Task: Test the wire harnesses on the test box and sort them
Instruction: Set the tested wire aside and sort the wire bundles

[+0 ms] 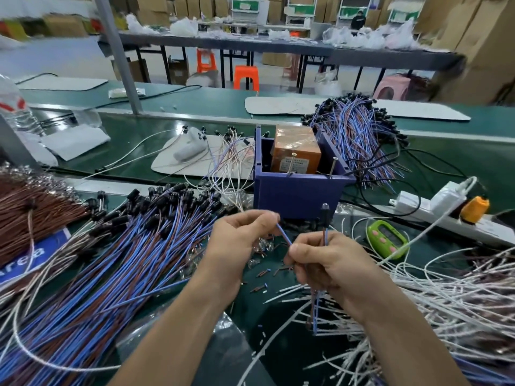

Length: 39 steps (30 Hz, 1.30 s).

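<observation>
Wire harness (325, 216) is held upright in right hand (326, 266), grip closed round its wires, black tip above the fist. Its blue lead is pinched by left hand (239, 240). Blue-brown harness pile (125, 260) is spread left, white wire pile (459, 296) right, on the surface (281, 319). Green timer (386, 240) is beside the right hand, purple test box (295, 193) just beyond the grip.

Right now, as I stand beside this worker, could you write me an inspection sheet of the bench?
Surface: green bench, largely covered by wires.
Job's things: blue test box holding an orange block; blue-brown harness pile left of it; second pile behind-right of it; white wire pile on the right.
Clutter: cut wire scraps, green timer, water bottle.
Hands: left hand pinches one wire of a harness; right hand grips the same harness.
Cables: power strip with plugs; black cable by the box.
Surroundings: orange stools, cardboard boxes, far tables.
</observation>
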Available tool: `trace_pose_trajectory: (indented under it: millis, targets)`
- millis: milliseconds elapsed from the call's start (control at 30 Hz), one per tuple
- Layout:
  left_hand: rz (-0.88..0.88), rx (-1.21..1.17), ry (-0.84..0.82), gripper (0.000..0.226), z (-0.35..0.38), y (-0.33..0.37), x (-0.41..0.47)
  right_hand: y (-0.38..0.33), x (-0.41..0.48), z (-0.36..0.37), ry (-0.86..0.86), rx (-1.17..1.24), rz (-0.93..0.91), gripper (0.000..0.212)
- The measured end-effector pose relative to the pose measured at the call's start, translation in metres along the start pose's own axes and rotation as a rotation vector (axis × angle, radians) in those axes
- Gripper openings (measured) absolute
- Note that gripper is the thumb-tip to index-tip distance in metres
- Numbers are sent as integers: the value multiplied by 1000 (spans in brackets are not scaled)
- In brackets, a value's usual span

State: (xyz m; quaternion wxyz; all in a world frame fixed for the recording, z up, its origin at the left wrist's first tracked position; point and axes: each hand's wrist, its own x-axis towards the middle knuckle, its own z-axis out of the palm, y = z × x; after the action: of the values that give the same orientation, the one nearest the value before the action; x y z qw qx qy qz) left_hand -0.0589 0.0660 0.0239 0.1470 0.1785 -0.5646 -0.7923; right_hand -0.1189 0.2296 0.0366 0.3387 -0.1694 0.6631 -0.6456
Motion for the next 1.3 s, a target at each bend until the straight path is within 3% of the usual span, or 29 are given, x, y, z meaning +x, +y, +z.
trace_pose_trajectory:
  millis: [133, 233, 333, 433, 600, 833, 1067, 1233, 1300]
  targets:
    - [-69, -123, 169, 12, 3, -3, 6, 0, 2, 1, -20, -26, 2, 29]
    - [46, -54, 285, 16, -4, 0, 9, 2, 3, 1, -5, 4, -36, 29]
    - [202, 204, 141, 17, 2, 2, -6, 7, 5, 7, 95, 54, -145, 25]
    - [202, 217, 4, 12, 16, 1, -19, 8, 6, 14, 137, 50, -209, 27]
    - [130, 119, 59, 15, 14, 6, -21, 7, 6, 9, 87, -29, -256, 18]
    - [227, 195, 70, 32, 28, -2, -25, 10, 7, 3, 143, 28, -195, 12]
    - [146, 127, 70, 23, 31, 6, -25, 3, 3, -9, 22, 47, -185, 14]
    - [260, 113, 371, 26, 47, 13, -13, -9, 4, -15, 299, 275, -209, 27]
    - [259, 151, 416, 21, 51, 21, -2, -18, 7, -21, 417, 363, -235, 32]
